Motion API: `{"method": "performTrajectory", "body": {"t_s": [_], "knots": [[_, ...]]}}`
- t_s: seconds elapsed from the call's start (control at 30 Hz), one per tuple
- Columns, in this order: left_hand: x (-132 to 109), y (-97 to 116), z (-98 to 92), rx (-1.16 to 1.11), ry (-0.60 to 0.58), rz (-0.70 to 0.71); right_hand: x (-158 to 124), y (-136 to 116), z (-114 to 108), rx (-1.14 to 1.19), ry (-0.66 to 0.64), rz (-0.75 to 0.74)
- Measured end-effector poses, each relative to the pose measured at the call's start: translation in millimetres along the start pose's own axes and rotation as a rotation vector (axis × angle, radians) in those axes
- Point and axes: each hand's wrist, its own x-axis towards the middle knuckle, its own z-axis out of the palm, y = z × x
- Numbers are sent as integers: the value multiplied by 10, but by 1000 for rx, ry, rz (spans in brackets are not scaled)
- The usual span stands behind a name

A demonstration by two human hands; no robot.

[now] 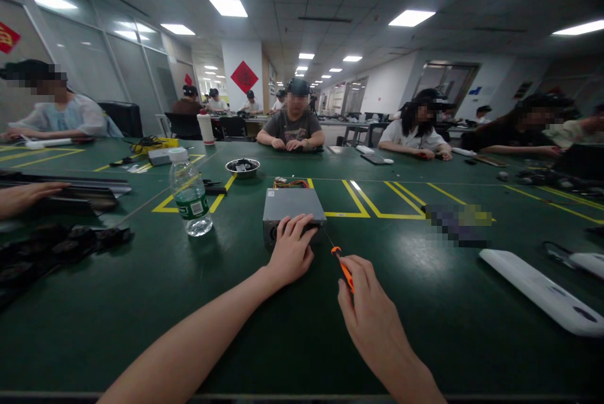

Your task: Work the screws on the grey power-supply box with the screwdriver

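A grey computer power supply [290,201] sits on the green table in front of me, with a bundle of coloured wires at its far side. My left hand [293,250] grips its near top edge, fingers over the top and front face, hiding part of that face. In my right hand [370,303] is a screwdriver [346,270] with an orange and dark handle. Its thin shaft slants up and left toward the right front corner of the power supply; whether the tip touches, I cannot tell.
A water bottle [191,199] stands left of the power supply. Behind are a metal bowl [242,168] of small dark parts and a white cup [206,129]. A long white device [542,291] lies at right. Another person's hand [31,197] rests on dark metal panels [89,196] at left.
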Motion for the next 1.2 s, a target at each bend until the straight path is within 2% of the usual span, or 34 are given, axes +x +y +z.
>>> {"method": "performTrajectory", "body": {"t_s": [0.33,0.6,0.8,0.9,1.03,1.2], "knots": [[-28,-21,32,-1,-13,26,135,226,-105,-106,-54,-99],[-36,-8,31,0,-20,28,109,168,-67,-117,-33,-238],[-35,-20,44,9,-23,34,128,155,-52,-276,-16,-137],[-35,-24,55,18,-15,41,150,122,-74,-247,-43,-82],[-33,-21,47,23,-18,47,96,60,-58,-180,-77,-118],[-33,-19,42,23,5,45,44,61,-26,-222,-92,-134]]}}
